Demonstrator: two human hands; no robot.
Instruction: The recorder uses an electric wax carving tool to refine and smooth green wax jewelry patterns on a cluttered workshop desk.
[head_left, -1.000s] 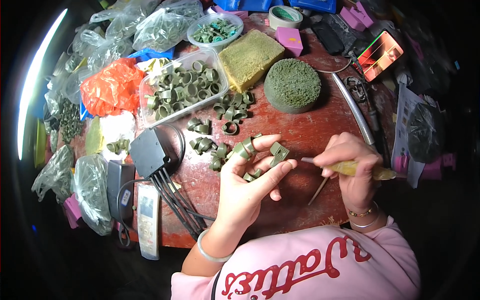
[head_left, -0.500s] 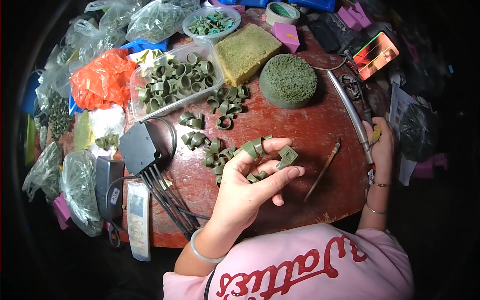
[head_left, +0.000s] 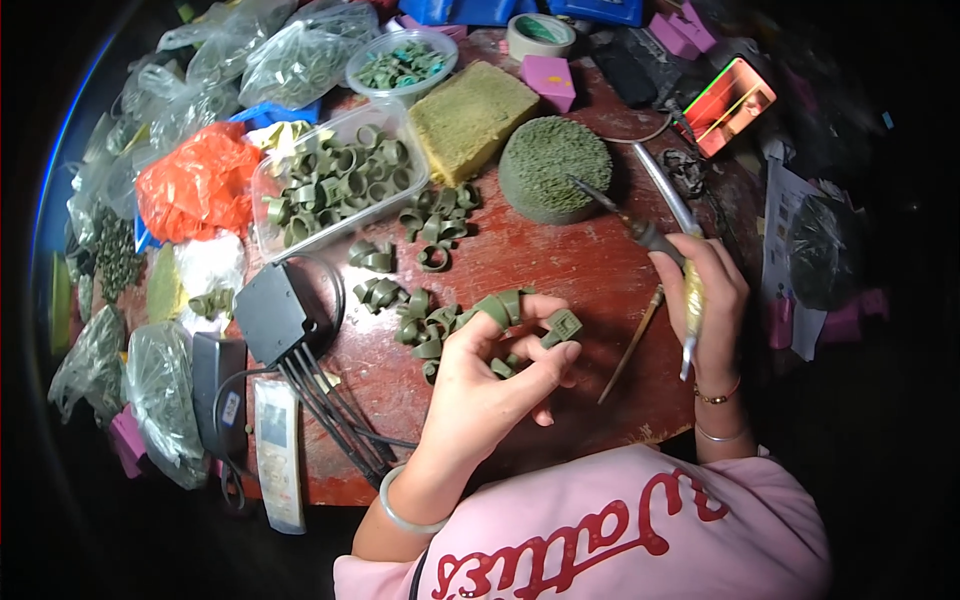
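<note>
Olive green is shared by many loose rings (head_left: 345,180) and by a square-faced ring (head_left: 565,325) patterned with nested squares. The tabletop (head_left: 540,250) is coloured deep red, marked with pale scuffs. A round block (head_left: 552,165) is mottled dark green; a slab (head_left: 470,115) is tinted yellow-green. A pen-like tool (head_left: 652,238) is coloured dark grey, wrapped in yellow. A pink shirt (head_left: 600,530) is overlaid with red script.

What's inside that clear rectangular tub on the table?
The clear rectangular tub holds a loose heap of green rings, tumbled at various angles. The upper ones cover most of those beneath, so I can't see everything at the bottom.
</note>
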